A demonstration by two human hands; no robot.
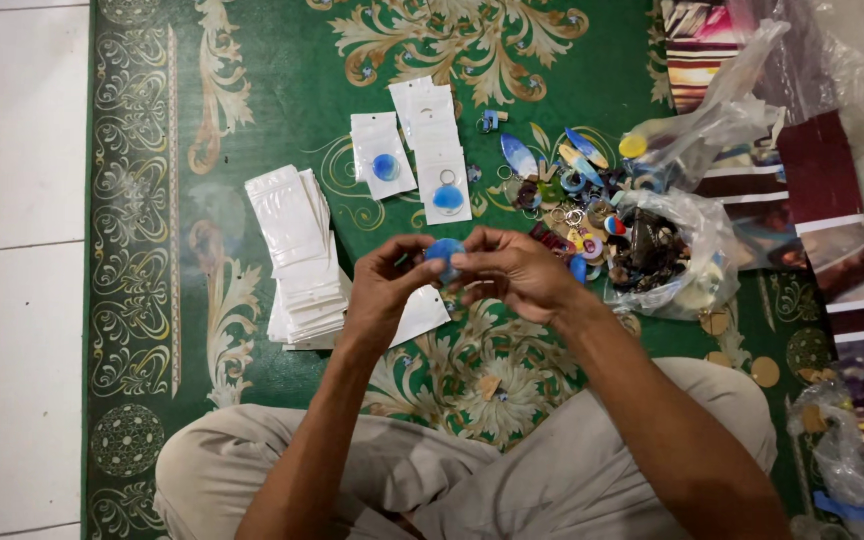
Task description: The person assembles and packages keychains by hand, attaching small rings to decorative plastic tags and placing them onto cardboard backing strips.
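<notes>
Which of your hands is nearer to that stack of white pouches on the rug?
Left. The left hand overlaps the edge of the white pouch stack; the right hand is farther off, beyond the blue disc both hold.

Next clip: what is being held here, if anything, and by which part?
A small round blue piece, pinched at its edges between the fingertips of the left hand and the right hand, above the green carpet.

A home floor used as a small craft-packing spot: an ornate green and cream patterned carpet (252, 90) lies on white floor tiles (12, 150), scattered with small white plastic pouches (297, 250).
</notes>
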